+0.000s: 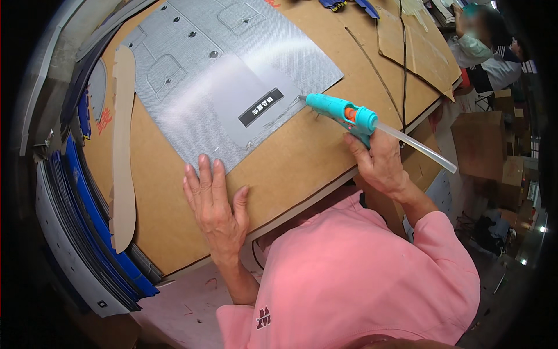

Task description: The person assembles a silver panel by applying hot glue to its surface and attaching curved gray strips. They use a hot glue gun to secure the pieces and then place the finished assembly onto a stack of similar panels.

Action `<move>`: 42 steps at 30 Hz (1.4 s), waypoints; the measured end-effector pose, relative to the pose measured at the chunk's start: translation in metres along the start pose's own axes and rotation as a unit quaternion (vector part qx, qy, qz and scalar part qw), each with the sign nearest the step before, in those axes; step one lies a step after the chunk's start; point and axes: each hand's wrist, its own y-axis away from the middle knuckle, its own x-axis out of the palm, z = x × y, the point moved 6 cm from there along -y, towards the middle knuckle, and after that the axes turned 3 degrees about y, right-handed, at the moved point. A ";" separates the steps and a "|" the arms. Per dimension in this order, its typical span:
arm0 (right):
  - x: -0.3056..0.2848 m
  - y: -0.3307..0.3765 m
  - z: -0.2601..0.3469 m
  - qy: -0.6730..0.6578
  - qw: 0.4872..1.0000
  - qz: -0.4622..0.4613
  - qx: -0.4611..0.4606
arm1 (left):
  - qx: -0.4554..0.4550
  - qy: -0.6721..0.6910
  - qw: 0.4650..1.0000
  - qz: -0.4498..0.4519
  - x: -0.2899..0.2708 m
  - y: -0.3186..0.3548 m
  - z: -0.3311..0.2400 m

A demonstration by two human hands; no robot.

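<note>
A grey sheet printed like a denim jacket, with pockets and buttons, lies flat on the brown work table. Near its lower edge is a black label, and strands of glue streak the surface beside it. My right hand grips a turquoise glue gun by its handle. The gun's nozzle points left, at the sheet's lower right edge; whether it touches cannot be made out. A long clear glue stick juts from its back. My left hand rests flat, fingers spread, fingertips at the sheet's lower left corner.
A curved tan cardboard strip lies left of the sheet. Blue, grey and black panels are stacked at the table's left. A black cable crosses the right side, near cardboard. Beyond, another person sits near cardboard boxes.
</note>
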 end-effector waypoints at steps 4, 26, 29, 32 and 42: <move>0.001 0.000 0.000 0.008 1.000 -0.009 -0.004 | 0.004 -0.009 1.000 0.008 0.002 0.002 0.002; -0.066 -0.096 -0.219 -0.343 0.899 -0.040 0.271 | -0.088 -0.235 0.960 -0.124 -0.089 -0.041 0.148; -0.075 -0.097 -0.285 -0.208 0.936 0.002 0.282 | -0.139 -0.105 0.982 -0.069 -0.079 -0.071 0.156; -0.080 -0.108 -0.285 0.032 0.942 0.050 0.330 | -0.144 -0.078 0.983 -0.079 -0.086 -0.067 0.156; -0.077 -0.121 -0.073 0.071 0.996 -0.046 -0.017 | -0.201 -0.106 0.970 -0.087 -0.090 -0.070 0.156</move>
